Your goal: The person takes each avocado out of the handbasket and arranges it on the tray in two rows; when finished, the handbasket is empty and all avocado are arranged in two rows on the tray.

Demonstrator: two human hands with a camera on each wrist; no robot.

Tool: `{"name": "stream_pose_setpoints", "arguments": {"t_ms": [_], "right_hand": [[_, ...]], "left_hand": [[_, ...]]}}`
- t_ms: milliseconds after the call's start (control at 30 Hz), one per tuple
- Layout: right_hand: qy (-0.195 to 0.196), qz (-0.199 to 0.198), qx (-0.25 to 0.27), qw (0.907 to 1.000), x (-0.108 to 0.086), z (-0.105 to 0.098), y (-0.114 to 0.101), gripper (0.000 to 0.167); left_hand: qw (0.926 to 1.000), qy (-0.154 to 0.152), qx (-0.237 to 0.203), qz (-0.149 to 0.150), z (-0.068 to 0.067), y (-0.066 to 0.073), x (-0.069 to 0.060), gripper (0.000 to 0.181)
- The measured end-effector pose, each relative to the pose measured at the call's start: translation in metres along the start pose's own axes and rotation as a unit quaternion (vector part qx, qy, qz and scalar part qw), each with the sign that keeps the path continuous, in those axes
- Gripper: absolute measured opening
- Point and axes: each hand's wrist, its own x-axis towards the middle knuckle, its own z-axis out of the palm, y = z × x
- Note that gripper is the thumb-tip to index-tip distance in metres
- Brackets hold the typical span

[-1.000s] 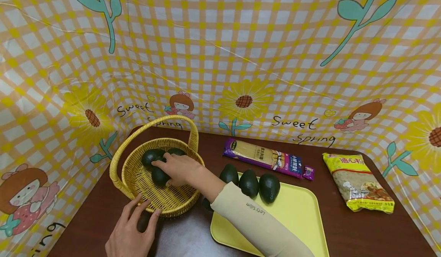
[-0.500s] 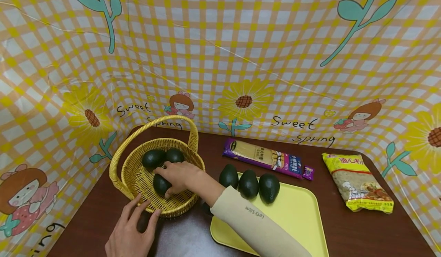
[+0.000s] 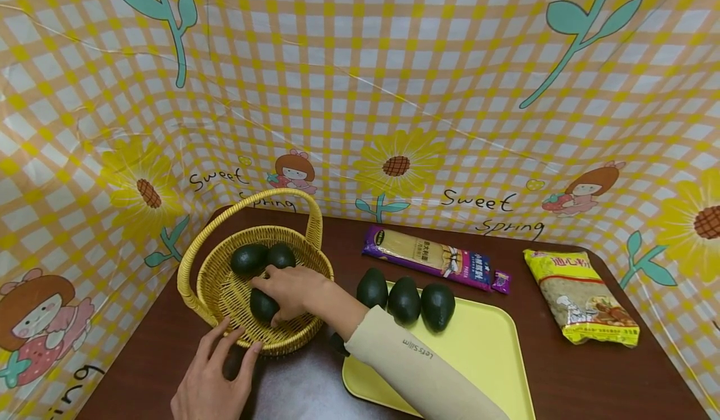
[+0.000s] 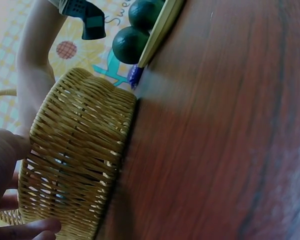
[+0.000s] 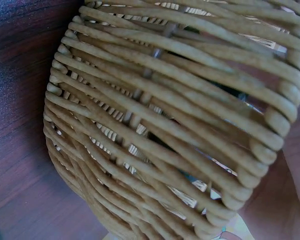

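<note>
Inside the round wicker basket (image 3: 225,295), my right hand (image 3: 295,292) has its fingers and thumb around a dark green avocado (image 3: 262,306). Two more avocados, one at the left (image 3: 249,259) and one at the back (image 3: 281,256), lie behind it in the basket. My left hand (image 3: 214,370) touches the basket's near rim with spread fingers. In the left wrist view the thumb and fingers of the left hand (image 4: 12,185) are at the rim of the basket (image 4: 75,150). The right wrist view is filled by the basket's woven side (image 5: 165,115).
Right of the basket, a yellow tray (image 3: 478,345) carries three avocados (image 3: 404,300) along its back left part. Another dark item (image 3: 337,344) is partly hidden beside the right forearm. Behind the tray lie a purple pasta packet (image 3: 427,254) and a small purple sachet (image 3: 501,281); a yellow bag (image 3: 585,298) lies at the right.
My right hand and its avocado have shifted slightly toward the near side of the basket, uncovering the back avocado more. The left hand has stayed at the rim.
</note>
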Motion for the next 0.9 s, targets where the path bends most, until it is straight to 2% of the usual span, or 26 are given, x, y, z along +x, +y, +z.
{"name": "stream_pose_setpoints", "arguments": {"t_ms": [433,667,900], "right_hand": [[0.019,-0.012,0.008,0.9997,-0.007,-0.002,0.005,0.090],[0.042,-0.019,0.015,0.9988,-0.016,-0.009,0.006,0.087],[0.062,-0.022,0.036,0.9972,-0.030,-0.011,0.007,0.086]], "left_hand": [[0.9998,-0.020,0.004,-0.009,-0.002,0.000,0.002,0.042],[0.9999,-0.013,0.001,-0.005,-0.003,0.001,0.003,0.042],[0.9997,-0.020,0.006,-0.009,-0.004,0.001,0.002,0.042]]}}
